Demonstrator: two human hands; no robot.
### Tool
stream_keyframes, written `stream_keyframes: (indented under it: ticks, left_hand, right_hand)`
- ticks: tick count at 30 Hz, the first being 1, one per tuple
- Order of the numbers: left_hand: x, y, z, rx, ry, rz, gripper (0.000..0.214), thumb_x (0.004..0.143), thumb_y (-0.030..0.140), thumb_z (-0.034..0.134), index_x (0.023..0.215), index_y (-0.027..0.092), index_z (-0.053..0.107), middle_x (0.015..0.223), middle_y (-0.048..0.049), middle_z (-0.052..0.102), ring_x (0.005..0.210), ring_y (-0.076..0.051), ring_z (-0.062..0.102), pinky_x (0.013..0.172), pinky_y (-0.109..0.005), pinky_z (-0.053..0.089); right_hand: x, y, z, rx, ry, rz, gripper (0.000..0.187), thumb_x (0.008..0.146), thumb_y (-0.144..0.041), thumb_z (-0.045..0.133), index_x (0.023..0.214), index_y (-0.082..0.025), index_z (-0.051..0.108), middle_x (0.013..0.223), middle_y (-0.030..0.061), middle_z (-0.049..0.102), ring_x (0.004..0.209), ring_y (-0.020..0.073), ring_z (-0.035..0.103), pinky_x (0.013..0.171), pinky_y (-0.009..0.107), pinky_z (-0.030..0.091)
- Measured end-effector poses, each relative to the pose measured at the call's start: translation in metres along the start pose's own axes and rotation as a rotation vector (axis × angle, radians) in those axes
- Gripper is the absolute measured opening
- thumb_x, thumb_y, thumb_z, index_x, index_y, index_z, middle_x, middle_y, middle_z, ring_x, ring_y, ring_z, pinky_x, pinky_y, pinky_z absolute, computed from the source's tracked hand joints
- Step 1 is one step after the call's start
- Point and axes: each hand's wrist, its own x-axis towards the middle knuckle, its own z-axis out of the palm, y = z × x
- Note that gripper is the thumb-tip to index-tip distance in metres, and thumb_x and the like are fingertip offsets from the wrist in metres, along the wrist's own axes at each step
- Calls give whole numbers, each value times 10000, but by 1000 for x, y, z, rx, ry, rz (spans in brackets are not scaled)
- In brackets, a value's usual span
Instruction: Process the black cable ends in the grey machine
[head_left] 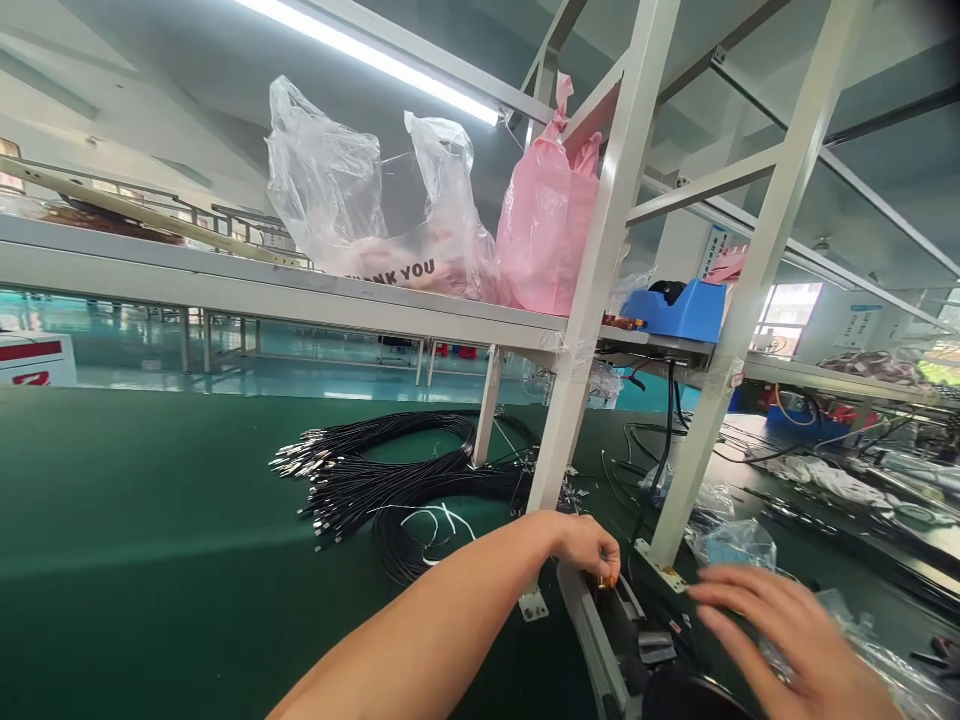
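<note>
The small brass-coloured piece (602, 582) is at the edge of a black bench fixture (645, 640), and this fixture sits on a grey metal rail (589, 640) near the bottom of the view. The left hand (589, 548) is curled down just over the piece, but I cannot tell if it pinches it. The right hand (787, 640) is to the right of the fixture, not touching it, with its fingers spread open and nothing visible in them. Just beyond this hand lies a small clear bag (735, 545). A coiled bundle of black cables (390, 480) with metal ends lies on the green bench mat (150, 500), and thin white wires (435, 522) lie on top of it. Above, a white steel shelf (225, 285) carries a large clear plastic bag (322, 175), a pink bag (547, 220) and a blue box (675, 312).
</note>
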Motion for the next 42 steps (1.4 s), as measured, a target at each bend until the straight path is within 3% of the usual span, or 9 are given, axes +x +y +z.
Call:
stream_keyframes:
  ticks: [4, 8, 12, 17, 22, 27, 33, 36, 42]
  left_hand:
    - [4, -5, 2, -19, 2, -2, 111, 976, 192, 617, 1064, 125, 632, 1061, -69, 630, 995, -255, 619, 837, -426, 547]
    - [10, -10, 5, -16, -17, 6, 116, 970, 196, 630, 1061, 126, 636, 1054, -62, 637, 973, -254, 628, 848, -435, 542]
    - [16, -14, 8, -16, -23, 20, 124, 953, 206, 657, 1049, 127, 642, 1064, -62, 637, 993, -263, 620, 866, -447, 532]
    - [18, -15, 8, -39, -4, 16, 158, 955, 261, 664, 1036, 126, 647, 1043, -62, 639, 976, -266, 625, 852, -447, 535]
    - [7, -14, 14, -139, 110, 21, 124, 960, 224, 651, 1031, 122, 643, 972, -44, 651, 886, -232, 649, 799, -405, 557]
    - [-11, -8, 38, -185, 338, -8, 125, 970, 214, 628, 1059, 126, 632, 996, -51, 644, 933, -244, 635, 834, -420, 537]
    - [-6, -2, 48, -185, 443, -21, 22, 948, 138, 640, 956, 132, 658, 979, -46, 651, 1012, -248, 608, 886, -433, 509]
    - [2, -3, 44, -189, 460, -51, 68, 970, 131, 603, 939, 134, 664, 1011, -52, 649, 1068, -254, 585, 932, -462, 480]
    - [9, -9, 43, -189, 430, -130, 70, 977, 182, 605, 972, 134, 655, 1112, -74, 616, 1104, -274, 557, 930, -478, 476]
  right_hand:
    - [45, -16, 22, -20, -248, -100, 229, 900, -174, 537, 1017, -281, 702, 1210, 76, 621, 1197, 316, 479, 934, 520, 420]
    - [60, -29, 40, -23, -382, -90, 407, 737, 28, 586, 997, -258, 713, 1233, 93, 609, 1236, 348, 454, 930, 513, 393]
    - [70, -38, 44, -8, -462, -23, 235, 685, 2, 680, 810, -195, 701, 1139, 114, 617, 1162, 354, 491, 872, 473, 390]
    - [79, -39, 49, 80, -520, 83, 152, 688, -62, 699, 676, -211, 672, 1106, 71, 600, 1094, 287, 512, 889, 431, 382]
    - [76, -32, 50, 189, -517, 185, 105, 726, -164, 720, 662, -242, 694, 1181, 43, 603, 1141, 270, 500, 951, 415, 362]
    - [73, -29, 43, 257, -430, 280, 114, 768, -236, 704, 656, -260, 701, 1013, 14, 672, 1034, 238, 550, 898, 374, 390]
    - [71, -29, 36, 241, -329, 370, 137, 821, -311, 625, 714, -261, 693, 908, 5, 692, 890, 221, 597, 812, 359, 430]
    - [67, -25, 37, 209, -309, 342, 164, 856, -300, 551, 818, -247, 702, 971, 28, 697, 937, 228, 599, 843, 367, 441]
    - [60, -15, 47, 111, -355, 185, 337, 830, -83, 408, 914, -214, 708, 1098, 70, 672, 1060, 243, 561, 941, 417, 424]
